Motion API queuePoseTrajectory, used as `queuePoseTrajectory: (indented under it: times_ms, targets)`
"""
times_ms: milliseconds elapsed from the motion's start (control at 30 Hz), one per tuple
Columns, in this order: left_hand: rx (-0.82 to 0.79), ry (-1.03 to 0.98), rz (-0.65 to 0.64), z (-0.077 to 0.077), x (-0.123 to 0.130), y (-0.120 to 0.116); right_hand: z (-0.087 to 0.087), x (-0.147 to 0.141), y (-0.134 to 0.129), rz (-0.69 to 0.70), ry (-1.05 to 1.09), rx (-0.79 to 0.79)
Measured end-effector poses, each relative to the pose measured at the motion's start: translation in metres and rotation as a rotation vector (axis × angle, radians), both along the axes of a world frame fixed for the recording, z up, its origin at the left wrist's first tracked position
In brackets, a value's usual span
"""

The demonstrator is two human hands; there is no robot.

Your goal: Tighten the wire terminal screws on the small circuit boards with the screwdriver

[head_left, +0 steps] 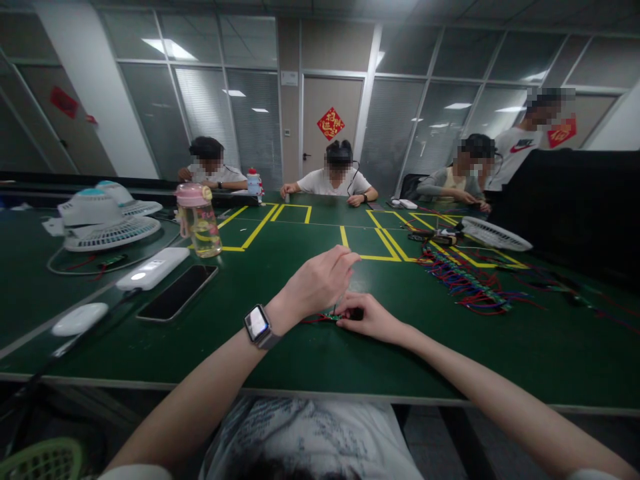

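On the green table top, right in front of me, lies a small green circuit board with red wires trailing to the left. My right hand rests low on the table, its thumb and fingers closed on the board's right end. A dark patch shows between those fingers, too shaded to name. Just above and to the left, my left hand is raised with its fingertips pinched together. Whatever the pinch holds is too thin and faint to make out. A watch sits on my left wrist.
A row of similar boards with red and blue wires lies to the right. Leftward are a phone, a white power strip, a pink-lidded bottle and white fans. Yellow tape marks the table; several people are opposite.
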State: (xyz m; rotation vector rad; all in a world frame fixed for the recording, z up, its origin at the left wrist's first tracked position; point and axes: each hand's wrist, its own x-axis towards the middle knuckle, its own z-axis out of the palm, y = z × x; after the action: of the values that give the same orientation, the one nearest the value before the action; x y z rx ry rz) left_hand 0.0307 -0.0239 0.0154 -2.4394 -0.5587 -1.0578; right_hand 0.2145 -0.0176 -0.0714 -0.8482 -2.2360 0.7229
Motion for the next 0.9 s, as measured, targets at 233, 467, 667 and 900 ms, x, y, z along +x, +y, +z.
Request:
queuePoseTrajectory:
  times_ms: [233, 467, 667, 900]
  targets:
    - [-0.013, 0.003, 0.008, 0.0038, -0.0007, -0.0027, 0.0014, -0.0003, -0.0002, -0.01, -0.028, 0.013]
    - [0.105, 0.082, 0.074, 0.0004, 0.0009, 0.0001, -0.0012, -0.0003, 0.0, -0.002, 0.018, 0.011]
    - [0.12, 0.014, 0.052, 0.0017, 0.0014, -0.0018, -0.0021, -0.0002, 0.0009, -0.006, 0.01, 0.02]
    - [0.171, 0.029, 0.076, 0.005, 0.0014, -0.0049, -0.0049, 0.0007, 0.0019, -0.022, 0.003, 0.003]
